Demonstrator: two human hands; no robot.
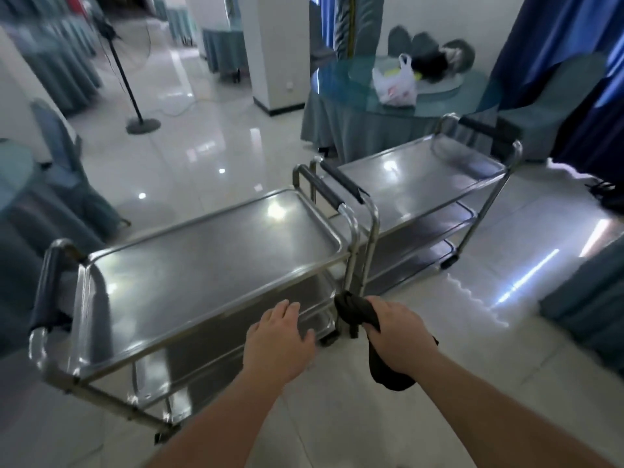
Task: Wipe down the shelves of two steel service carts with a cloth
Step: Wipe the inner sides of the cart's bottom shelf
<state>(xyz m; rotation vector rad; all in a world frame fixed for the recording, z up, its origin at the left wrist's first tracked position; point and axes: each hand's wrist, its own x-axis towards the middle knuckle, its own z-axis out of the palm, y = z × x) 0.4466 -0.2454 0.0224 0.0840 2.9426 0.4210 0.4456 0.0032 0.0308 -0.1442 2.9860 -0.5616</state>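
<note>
My right hand grips the dark cloth, bunched for wiping; my left hand hovers flat, fingers relaxed, over the near cart.

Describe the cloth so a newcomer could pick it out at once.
Find the nearer steel cart in the middle of the floor. Just off its near right corner, the right hand grips the cloth. It is the only dark, crumpled fabric there, dangling below the fist, unlike the shiny shelves.

Glossy tiled floor, draped tables
</note>
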